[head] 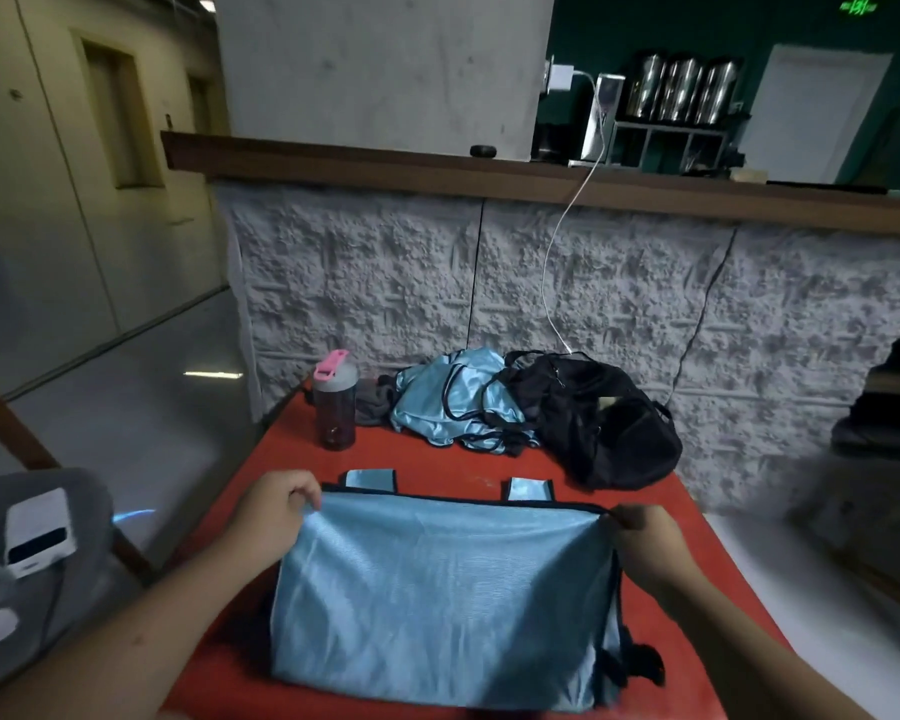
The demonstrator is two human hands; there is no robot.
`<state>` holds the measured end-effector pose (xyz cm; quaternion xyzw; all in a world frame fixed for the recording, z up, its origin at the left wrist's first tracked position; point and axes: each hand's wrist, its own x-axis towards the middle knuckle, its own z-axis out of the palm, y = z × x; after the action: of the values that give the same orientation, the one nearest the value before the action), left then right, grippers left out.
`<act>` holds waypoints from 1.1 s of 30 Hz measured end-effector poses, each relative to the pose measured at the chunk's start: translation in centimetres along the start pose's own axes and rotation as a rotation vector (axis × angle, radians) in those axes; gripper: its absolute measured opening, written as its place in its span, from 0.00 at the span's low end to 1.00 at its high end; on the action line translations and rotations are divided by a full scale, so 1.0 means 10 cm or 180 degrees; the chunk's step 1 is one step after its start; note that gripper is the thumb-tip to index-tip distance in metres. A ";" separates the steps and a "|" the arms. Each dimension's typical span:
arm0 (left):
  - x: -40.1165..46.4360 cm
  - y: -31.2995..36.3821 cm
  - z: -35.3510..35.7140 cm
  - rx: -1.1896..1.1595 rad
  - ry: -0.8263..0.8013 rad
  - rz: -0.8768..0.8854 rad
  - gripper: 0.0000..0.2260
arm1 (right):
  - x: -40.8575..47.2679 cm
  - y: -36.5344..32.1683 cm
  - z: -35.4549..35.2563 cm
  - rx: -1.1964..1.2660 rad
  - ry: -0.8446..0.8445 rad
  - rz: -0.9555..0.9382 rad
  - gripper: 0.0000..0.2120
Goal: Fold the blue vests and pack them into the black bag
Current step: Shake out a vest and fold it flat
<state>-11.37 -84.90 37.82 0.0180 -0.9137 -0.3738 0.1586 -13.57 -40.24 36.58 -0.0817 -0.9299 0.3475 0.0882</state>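
Vest (442,589) lies spread on the red tabletop (427,459) between my hands, left hand (276,506) and right hand (645,532) each pinching a far corner. I'd lay that edge down square, straps aligned. Beyond my hands waits the black bag (604,413), beside crumpled vests (448,402).

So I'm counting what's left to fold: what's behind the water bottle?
Behind the water bottle, to its right, lie a dark grey cloth and a heap of blue vests beside the black bag. The heap hides the vest count.
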 end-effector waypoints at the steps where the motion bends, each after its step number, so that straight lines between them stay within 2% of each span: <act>1: 0.14 -0.08 0.13 -0.0013 -0.0007 -0.0033 0.22 | 0.14 0.03 0.09 -0.0091 -0.0026 0.0041 0.15; 6: 0.71 -0.51 0.66 -0.0171 -0.0080 -0.0030 0.31 | 0.77 0.11 0.48 -0.0634 -0.0204 -0.0058 0.16; 8: 0.91 -0.66 0.83 -0.0163 -0.0110 -0.0013 0.33 | 1.00 0.14 0.63 -0.0755 -0.0285 -0.0071 0.12; 13: 1.29 -0.93 1.15 -0.0022 -0.0058 -0.0150 0.28 | 1.40 0.16 1.01 -0.0612 -0.0289 -0.0014 0.12; 15: 1.40 -1.01 1.27 0.0036 -0.0014 -0.0222 0.27 | 1.51 0.18 1.18 -0.0552 -0.0247 0.0082 0.04; 20: 1.47 -1.18 1.57 0.0366 0.0124 -0.0169 0.22 | 1.68 0.34 1.50 -0.0684 -0.0087 0.0320 0.09; 25: 1.48 -1.29 1.62 0.0738 -0.0123 0.0010 0.18 | 1.82 0.42 1.60 -0.1212 -0.0279 0.0433 0.16; 29: 1.45 -1.35 1.67 0.0909 -0.0296 0.0187 0.17 | 1.86 0.43 1.53 -0.1376 -0.0245 0.0388 0.14; 31: 1.44 -1.30 1.65 0.1244 -0.0302 0.0246 0.17 | 1.81 0.34 1.44 -0.1348 -0.0107 0.0396 0.15; 33: 1.38 -1.11 1.61 0.1630 -0.0181 0.0282 0.16 | 1.63 0.17 1.40 -0.1236 0.0136 0.0137 0.15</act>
<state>-30.30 -84.04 23.16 0.0071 -0.9825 -0.1234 0.1394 -32.34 -44.29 26.80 -0.1245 -0.9754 0.1615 0.0831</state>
